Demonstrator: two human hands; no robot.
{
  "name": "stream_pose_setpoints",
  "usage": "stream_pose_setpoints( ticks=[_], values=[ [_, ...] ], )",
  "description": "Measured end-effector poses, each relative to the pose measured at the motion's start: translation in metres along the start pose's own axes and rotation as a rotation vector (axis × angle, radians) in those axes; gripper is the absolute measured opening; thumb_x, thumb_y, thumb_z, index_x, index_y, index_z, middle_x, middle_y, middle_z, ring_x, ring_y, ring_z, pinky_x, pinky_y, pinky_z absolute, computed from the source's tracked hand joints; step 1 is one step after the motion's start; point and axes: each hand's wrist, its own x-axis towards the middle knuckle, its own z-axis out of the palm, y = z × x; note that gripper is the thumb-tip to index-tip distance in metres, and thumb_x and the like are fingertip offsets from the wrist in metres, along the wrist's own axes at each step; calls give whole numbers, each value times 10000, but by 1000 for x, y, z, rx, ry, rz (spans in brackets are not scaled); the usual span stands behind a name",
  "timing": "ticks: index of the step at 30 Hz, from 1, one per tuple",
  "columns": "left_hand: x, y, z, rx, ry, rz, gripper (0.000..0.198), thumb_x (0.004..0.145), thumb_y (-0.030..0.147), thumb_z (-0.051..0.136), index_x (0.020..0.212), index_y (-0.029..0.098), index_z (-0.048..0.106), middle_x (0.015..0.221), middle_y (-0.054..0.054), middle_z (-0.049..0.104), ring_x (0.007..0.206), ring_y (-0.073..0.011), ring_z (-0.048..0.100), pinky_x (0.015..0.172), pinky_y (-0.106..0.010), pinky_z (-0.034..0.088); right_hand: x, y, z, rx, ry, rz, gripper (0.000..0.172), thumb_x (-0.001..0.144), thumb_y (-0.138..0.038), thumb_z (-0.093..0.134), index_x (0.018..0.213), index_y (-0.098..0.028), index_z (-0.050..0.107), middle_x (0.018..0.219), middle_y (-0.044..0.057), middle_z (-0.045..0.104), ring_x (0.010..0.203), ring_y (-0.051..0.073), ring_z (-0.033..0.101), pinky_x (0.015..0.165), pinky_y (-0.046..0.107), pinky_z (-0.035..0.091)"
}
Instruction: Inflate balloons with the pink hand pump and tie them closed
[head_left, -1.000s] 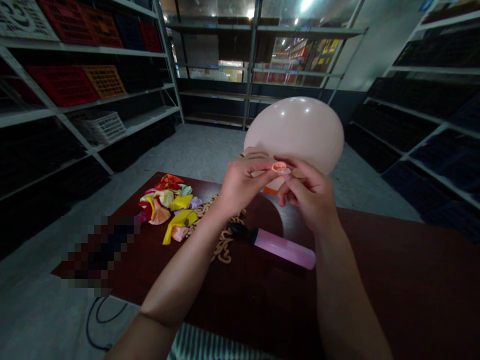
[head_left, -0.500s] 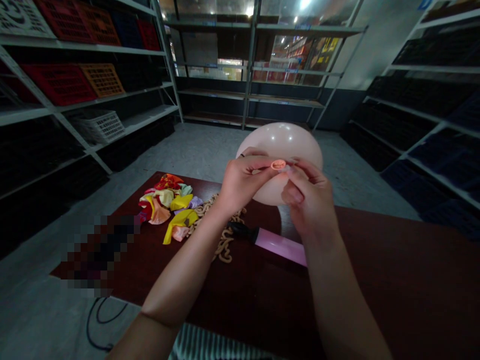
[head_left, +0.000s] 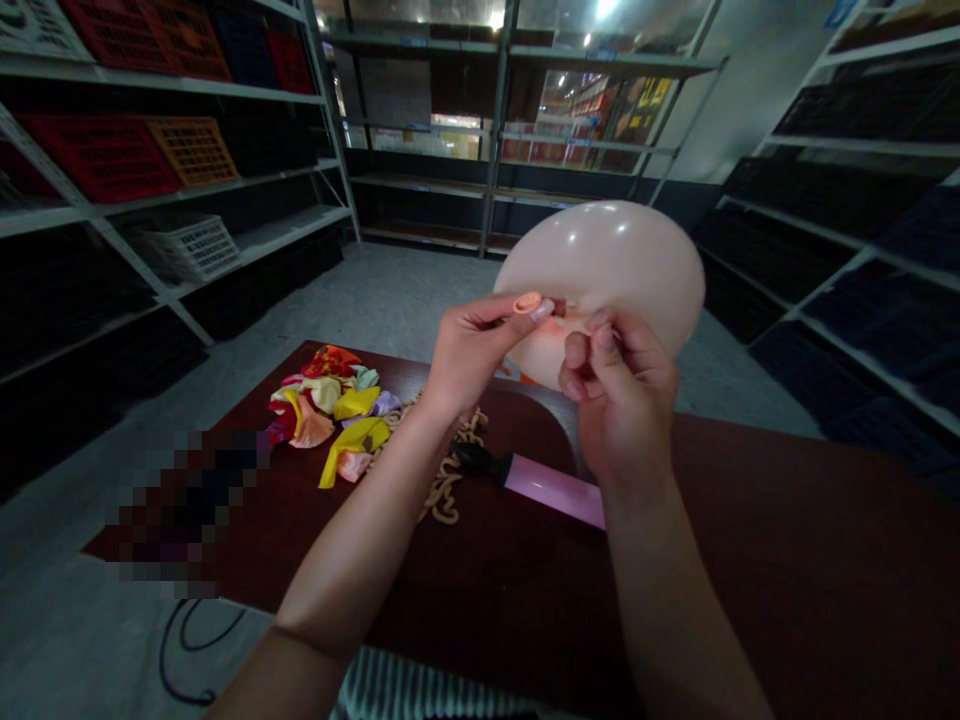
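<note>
A large inflated pale pink balloon (head_left: pixel 600 250) is held above the table. My left hand (head_left: pixel 480 345) pinches its neck between thumb and fingers, with the orange rolled mouth standing up above the thumb. Just to the right, my right hand (head_left: pixel 626 380) is closed, its thumb and fingertips pressed together in front of the balloon. Whatever they grip, if anything, is too small to make out. Below the hands lies a balloon pump (head_left: pixel 551 488) with a pink barrel and black nozzle end, partly behind my right forearm.
On the dark brown table (head_left: pixel 510 600), deflated balloons in several colours (head_left: pixel 330 400) lie at the left, beside a heap of thin tan uninflated balloons (head_left: pixel 446 495). Shelves with crates (head_left: pixel 195 150) line the left, and more racks stand behind and right. A black cable (head_left: pixel 169 650) hangs at lower left.
The balloon has risen and swung to the right, showing more of itself. My left hand has moved slightly left and up with the neck, and my right hand has drawn apart from it.
</note>
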Motion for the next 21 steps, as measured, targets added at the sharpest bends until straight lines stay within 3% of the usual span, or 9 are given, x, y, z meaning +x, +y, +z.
stream_pose_setpoints(
  ticks=[5, 9, 13, 17, 21],
  values=[
    [0, 4, 2, -145, 27, -123, 228, 782, 450, 806, 821, 226, 809, 932, -41, 776, 941, -187, 693, 855, -307, 521, 3, 1, -7, 18, -100, -69, 213, 875, -425, 706, 887, -256, 576, 695, -45, 618, 508, 82, 510, 421, 212, 359],
    [1, 1, 0, -127, 37, -149, 231, 806, 447, 788, 825, 217, 803, 946, -48, 768, 936, -177, 690, 822, -290, 525, 5, -2, -18, -85, -191, -31, 209, 867, -421, 709, 892, -247, 597, 717, -27, 660, 524, 100, 552, 467, 234, 431],
    [4, -13, -5, 1, 31, -111, 231, 873, 442, 725, 883, 225, 804, 911, -50, 763, 843, -157, 688, 710, -278, 535, 1, -7, -21, -417, -232, -90, 100, 865, -338, 704, 869, -249, 659, 792, -4, 700, 641, 135, 631, 648, 297, 528],
    [1, -24, -1, 88, 38, -58, 286, 935, 458, 642, 972, 222, 798, 972, -79, 763, 864, -161, 696, 692, -284, 550, 0, 1, -16, -796, -228, -237, 27, 849, -282, 699, 832, -261, 694, 796, -1, 714, 720, 162, 642, 753, 318, 515],
    [-6, -27, 11, 36, 87, -86, 278, 921, 448, 662, 975, 211, 797, 982, -89, 764, 893, -168, 700, 732, -294, 567, 2, 11, -11, -843, -144, -230, 103, 887, -257, 628, 879, -268, 730, 877, 23, 755, 774, 186, 676, 784, 335, 517]
  ],
)
